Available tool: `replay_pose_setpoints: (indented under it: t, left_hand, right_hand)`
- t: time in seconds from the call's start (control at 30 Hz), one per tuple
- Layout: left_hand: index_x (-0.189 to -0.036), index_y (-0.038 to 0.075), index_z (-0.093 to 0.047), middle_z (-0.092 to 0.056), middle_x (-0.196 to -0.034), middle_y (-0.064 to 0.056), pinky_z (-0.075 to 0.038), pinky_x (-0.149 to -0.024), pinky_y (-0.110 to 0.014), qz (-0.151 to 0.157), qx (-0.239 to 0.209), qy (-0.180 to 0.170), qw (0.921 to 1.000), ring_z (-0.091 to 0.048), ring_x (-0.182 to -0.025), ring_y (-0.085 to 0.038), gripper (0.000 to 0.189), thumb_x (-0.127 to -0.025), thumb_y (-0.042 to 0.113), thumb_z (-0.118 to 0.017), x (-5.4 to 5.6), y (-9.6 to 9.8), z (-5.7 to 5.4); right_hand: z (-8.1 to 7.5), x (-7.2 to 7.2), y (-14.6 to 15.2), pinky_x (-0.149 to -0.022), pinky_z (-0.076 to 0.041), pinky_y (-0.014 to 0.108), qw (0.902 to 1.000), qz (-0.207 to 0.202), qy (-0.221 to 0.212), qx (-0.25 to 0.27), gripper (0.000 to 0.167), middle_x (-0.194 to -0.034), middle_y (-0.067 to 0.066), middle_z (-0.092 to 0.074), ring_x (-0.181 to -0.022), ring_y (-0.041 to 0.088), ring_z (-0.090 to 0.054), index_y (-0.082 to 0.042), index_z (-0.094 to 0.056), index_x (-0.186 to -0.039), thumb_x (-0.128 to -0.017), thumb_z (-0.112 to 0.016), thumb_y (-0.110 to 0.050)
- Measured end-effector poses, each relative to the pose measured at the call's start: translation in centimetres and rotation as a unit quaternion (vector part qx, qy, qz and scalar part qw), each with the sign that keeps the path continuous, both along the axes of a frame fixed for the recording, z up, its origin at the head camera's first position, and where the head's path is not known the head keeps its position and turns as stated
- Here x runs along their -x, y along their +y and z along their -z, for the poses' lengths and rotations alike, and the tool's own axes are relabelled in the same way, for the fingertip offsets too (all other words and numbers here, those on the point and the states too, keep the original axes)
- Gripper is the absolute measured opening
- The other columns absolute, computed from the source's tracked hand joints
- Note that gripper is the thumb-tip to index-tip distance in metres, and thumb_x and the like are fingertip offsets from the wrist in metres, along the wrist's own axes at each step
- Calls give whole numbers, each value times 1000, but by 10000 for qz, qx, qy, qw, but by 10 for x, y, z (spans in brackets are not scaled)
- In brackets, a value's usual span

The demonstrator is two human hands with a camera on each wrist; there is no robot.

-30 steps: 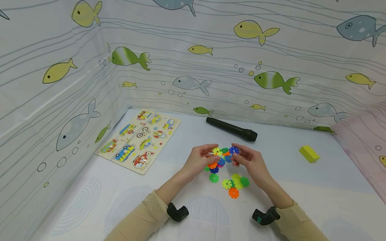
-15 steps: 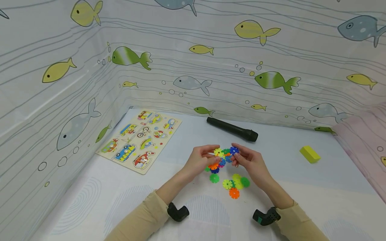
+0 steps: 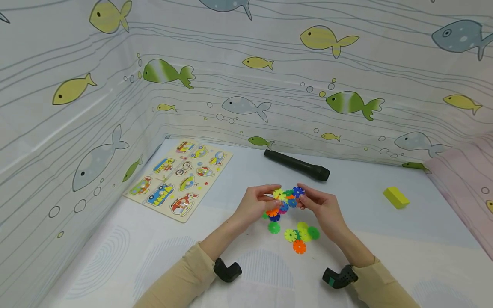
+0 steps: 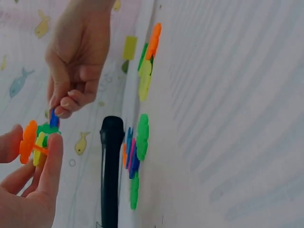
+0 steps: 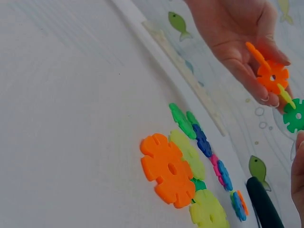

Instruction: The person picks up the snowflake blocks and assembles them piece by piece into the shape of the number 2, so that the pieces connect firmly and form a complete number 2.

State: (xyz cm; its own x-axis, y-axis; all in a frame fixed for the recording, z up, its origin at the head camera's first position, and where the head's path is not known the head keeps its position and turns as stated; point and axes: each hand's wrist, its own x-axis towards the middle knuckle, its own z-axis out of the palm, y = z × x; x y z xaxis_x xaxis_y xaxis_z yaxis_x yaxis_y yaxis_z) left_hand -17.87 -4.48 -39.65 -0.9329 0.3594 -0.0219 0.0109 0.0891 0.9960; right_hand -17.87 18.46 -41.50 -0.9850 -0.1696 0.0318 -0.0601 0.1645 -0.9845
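Note:
Above the table my left hand (image 3: 252,207) grips a small joined cluster of notched plastic snowflake discs. In the right wrist view an orange disc (image 5: 273,77), a yellow disc (image 5: 286,97) and a green disc (image 5: 295,115) show in that cluster. My right hand (image 3: 325,211) pinches a blue snowflake disc (image 3: 298,191) between thumb and fingers. In the left wrist view the blue disc (image 4: 54,118) meets the edge of the green disc (image 4: 47,129); how far they slot together is hidden. Loose discs lie below, including an orange one (image 3: 299,247) and a green one (image 3: 274,227).
A black microphone (image 3: 296,165) lies behind the hands. At the left is a wooden picture puzzle board (image 3: 181,182). A yellow block (image 3: 396,197) sits at the right. Fish-patterned cloth (image 3: 208,77) walls the table's back and left side.
My right hand's fingers and the blue disc have shifted very slightly left toward the cluster. The left hand keeps its grip nearly still, and the loose discs lie as before.

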Motion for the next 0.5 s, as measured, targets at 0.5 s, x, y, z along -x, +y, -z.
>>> replay_pose_setpoints:
  t: [0.5]
  left_hand:
    - [-135,10,-64,-63,-122,-12,-58,-83,-26,-70,95,90,9999,-67,-96,-16,42,-93,11,-70,2,0,3]
  right_hand:
    - [-2,-2,-3,-83,-57,24,9999,115,13,84,43,-95,11,-73,-82,14,-68,1,-56,-139,-100,-62,-16]
